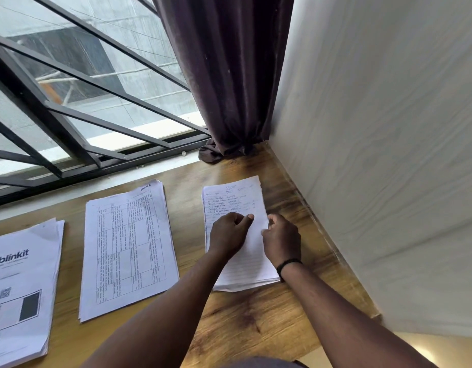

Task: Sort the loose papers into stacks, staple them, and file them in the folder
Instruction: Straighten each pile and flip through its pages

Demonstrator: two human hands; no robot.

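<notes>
Stack of handwritten lined sheets point(236, 232) lies on worktop point(243, 322) under curled left hand point(229, 235), right hand point(281, 241) pinching its near edge; light, floppy, slippery paper, probably best squared and lifted by both long edges.

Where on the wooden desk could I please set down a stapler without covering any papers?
Bare wood lies between the curtain hem and the handwritten lined stack, and near the desk's front edge. Narrower strips separate the printed table stack from its neighbours. The right stack is crowded by both hands.
</notes>
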